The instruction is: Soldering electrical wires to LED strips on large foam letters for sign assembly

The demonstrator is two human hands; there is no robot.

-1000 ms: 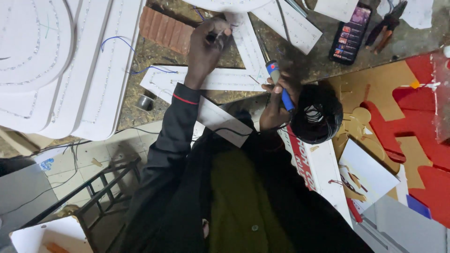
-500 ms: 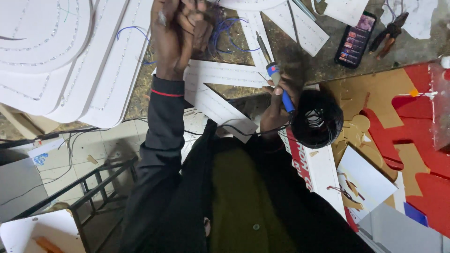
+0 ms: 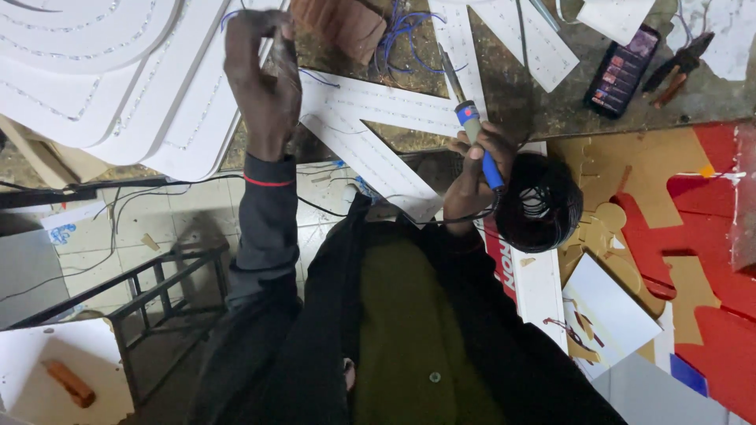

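Fingers of our right hand (image 3: 472,161) were wrapped round the blue handle of a soldering iron (image 3: 472,126), its metal tip pointing up and away over the white letter-shaped panel (image 3: 370,118) on the counter (image 3: 512,94). Our left hand (image 3: 264,75) was raised well apart from it, fingers pinched together on something small and dark that we could not make out; a thin blue wire (image 3: 236,14) curled just beside those fingertips. A dark sleeve with a red band (image 3: 266,182) covered that wrist.

Left of the raised hand lay stacked white curved panels (image 3: 94,71), dotted along their edges in rows. Near the top edge a reddish-brown block (image 3: 339,24) sat beside a tangle of blue wires (image 3: 405,27). Further right on the counter lay a dark, flat rectangular phone-like thing (image 3: 620,69) with coloured rows on its face, and a pair of pliers with reddish handles (image 3: 676,67) near it. A coil of black wire (image 3: 543,205) rested just beside our right hand, its cord passing under the wrist. Red and tan cut-out board shapes (image 3: 693,220) filled the right side, with a white sheet (image 3: 606,311) lying on them. Below the counter's edge stood a black metal frame (image 3: 157,291) on the tiled floor (image 3: 94,244), loose cables trailing across it.
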